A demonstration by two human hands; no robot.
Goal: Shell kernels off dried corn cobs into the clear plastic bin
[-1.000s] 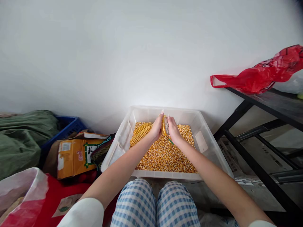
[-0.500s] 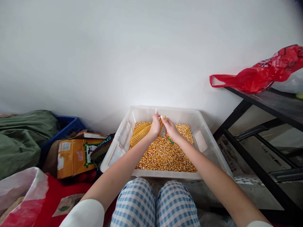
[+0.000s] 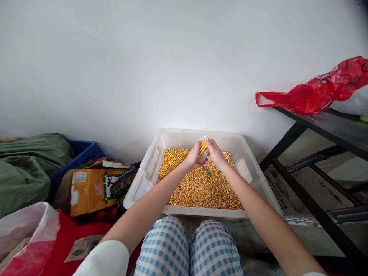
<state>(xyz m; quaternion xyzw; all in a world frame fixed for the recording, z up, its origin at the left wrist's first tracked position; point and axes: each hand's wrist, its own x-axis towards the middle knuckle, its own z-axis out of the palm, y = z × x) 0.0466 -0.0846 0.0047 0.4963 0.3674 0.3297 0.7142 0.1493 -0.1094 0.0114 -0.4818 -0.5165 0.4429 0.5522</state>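
An ear of corn point(image 3: 203, 150), partly bare of kernels, is held between my two hands over a clear plastic bin point(image 3: 244, 145). My left hand point(image 3: 194, 154) is closed around its left side. On its right side my right hand point(image 3: 214, 152) grips it, the thumb up near its top end. Loose corn kernels point(image 3: 205, 191) cover the bottom of the bin. Several whole ears of corn point(image 3: 172, 163) lie on the kernels to the left. Just below my hands a small green piece point(image 3: 207, 172) shows among the kernels. My fingers partly hide the held ear.
At left are an orange carton point(image 3: 89, 191), a blue crate point(image 3: 86, 151), green cloth point(image 3: 31, 168) and a red-and-white bag point(image 3: 43, 241). A black metal rack point(image 3: 301, 188) stands right of the bin, with a red plastic bag point(image 3: 316, 92) on top. Behind is a white wall point(image 3: 184, 69).
Both hands have shifted slightly right with the ear of corn. The ear is turned differently, showing more yellow kernels near its top.
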